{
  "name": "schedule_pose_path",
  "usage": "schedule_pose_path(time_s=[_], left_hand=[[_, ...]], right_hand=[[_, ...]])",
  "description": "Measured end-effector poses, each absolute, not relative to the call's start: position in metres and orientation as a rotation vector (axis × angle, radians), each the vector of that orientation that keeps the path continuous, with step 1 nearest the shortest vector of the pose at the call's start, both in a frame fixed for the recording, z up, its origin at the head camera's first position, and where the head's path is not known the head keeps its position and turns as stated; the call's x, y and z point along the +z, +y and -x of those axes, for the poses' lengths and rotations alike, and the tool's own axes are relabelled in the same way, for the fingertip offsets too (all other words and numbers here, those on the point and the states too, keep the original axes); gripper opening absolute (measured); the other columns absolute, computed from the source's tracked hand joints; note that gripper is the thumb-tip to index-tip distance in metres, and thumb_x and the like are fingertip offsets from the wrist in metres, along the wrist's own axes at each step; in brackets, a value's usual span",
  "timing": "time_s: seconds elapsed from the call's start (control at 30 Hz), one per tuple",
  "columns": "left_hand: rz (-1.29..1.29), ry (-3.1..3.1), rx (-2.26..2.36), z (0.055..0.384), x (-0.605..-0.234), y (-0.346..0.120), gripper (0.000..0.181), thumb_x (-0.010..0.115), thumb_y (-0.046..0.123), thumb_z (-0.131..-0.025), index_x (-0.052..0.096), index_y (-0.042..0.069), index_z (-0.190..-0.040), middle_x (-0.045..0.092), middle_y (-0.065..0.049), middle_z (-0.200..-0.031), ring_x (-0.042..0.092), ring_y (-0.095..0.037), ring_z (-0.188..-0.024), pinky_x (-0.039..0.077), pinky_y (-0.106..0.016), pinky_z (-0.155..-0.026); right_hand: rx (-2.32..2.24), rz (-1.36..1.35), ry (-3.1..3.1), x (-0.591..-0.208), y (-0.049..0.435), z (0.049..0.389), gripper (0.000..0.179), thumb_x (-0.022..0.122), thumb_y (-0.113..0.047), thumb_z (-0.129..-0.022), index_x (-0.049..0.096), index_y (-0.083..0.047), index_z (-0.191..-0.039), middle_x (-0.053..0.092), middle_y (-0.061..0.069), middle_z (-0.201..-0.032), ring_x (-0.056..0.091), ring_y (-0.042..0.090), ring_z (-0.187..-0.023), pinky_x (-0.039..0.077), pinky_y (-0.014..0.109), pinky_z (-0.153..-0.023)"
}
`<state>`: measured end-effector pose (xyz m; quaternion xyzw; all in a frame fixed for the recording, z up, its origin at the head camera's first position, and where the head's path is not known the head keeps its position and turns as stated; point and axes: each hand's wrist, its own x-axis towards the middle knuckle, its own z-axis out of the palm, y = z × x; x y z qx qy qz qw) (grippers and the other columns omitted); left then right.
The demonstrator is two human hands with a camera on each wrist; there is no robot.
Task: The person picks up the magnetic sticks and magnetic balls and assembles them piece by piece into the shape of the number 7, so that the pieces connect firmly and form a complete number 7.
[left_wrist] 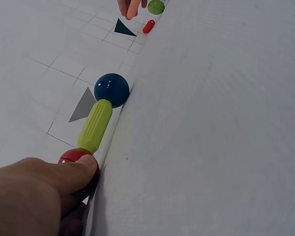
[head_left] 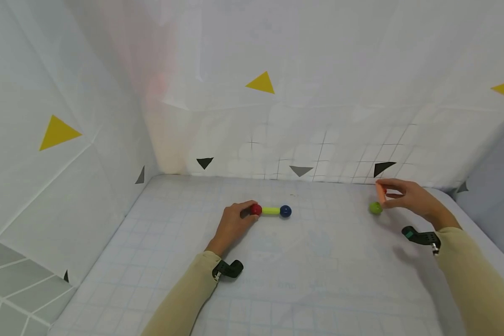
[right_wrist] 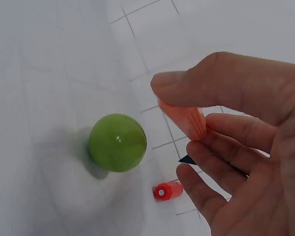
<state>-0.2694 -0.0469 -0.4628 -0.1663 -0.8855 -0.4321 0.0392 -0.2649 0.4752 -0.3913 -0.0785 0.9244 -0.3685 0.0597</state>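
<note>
My left hand (head_left: 232,225) pinches a red ball (head_left: 256,209) at one end of a dumbbell-shaped piece. A yellow-green ribbed rod (left_wrist: 96,127) joins that ball to a dark blue ball (head_left: 285,211). Far to the right, my right hand (head_left: 416,199) holds an orange ribbed rod (right_wrist: 187,120) between thumb and fingers. Close to those fingers, a green ball (right_wrist: 118,143) rests on the table, apart from the orange rod. A short red rod (right_wrist: 167,191) lies beyond the ball; in the head view it is mostly hidden behind the right hand.
A white table surface (head_left: 277,270) with a faint grid lies under both hands. White sheeting (head_left: 218,121) rises behind it, marked with yellow triangles (head_left: 262,83) and dark triangles (head_left: 204,162). Another sheet wall (head_left: 67,196) stands at the left, and one at the right.
</note>
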Motion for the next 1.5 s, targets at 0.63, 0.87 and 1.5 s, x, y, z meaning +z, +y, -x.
schedule_pose_path(time_s=[0.63,0.87,1.5], left_hand=[[0.524,-2.712,-1.314,0.271,-0.463,-0.044,0.043,0.078,0.022,-0.097,0.069,0.017,-0.138,0.068,-0.004,-0.13,0.058,-0.024,-0.123,0.046,-0.044,-0.107],[0.491,-2.722,-1.328,0.271,-0.463,-0.043,0.043,0.079,0.023,-0.096,0.07,0.019,-0.138,0.068,-0.004,-0.129,0.059,-0.024,-0.121,0.045,-0.044,-0.107],[0.492,-2.73,-1.316,0.271,-0.464,-0.043,0.044,0.079,0.023,-0.096,0.069,0.019,-0.139,0.068,-0.003,-0.129,0.059,-0.023,-0.122,0.046,-0.042,-0.107]], right_hand=[[-1.167,0.183,2.918,-0.383,0.453,0.263,0.079,0.083,-0.028,-0.093,0.043,0.004,-0.152,0.04,0.028,-0.153,0.041,0.052,-0.138,0.049,0.037,-0.103],[-1.262,0.274,2.894,-0.381,0.442,0.259,0.077,0.084,-0.025,-0.092,0.044,0.006,-0.15,0.04,0.028,-0.151,0.041,0.051,-0.136,0.043,0.008,-0.09],[-1.207,0.388,2.983,-0.387,0.427,0.258,0.072,0.084,-0.022,-0.091,0.047,0.002,-0.149,0.044,0.025,-0.148,0.05,0.045,-0.127,0.045,0.01,-0.093]])
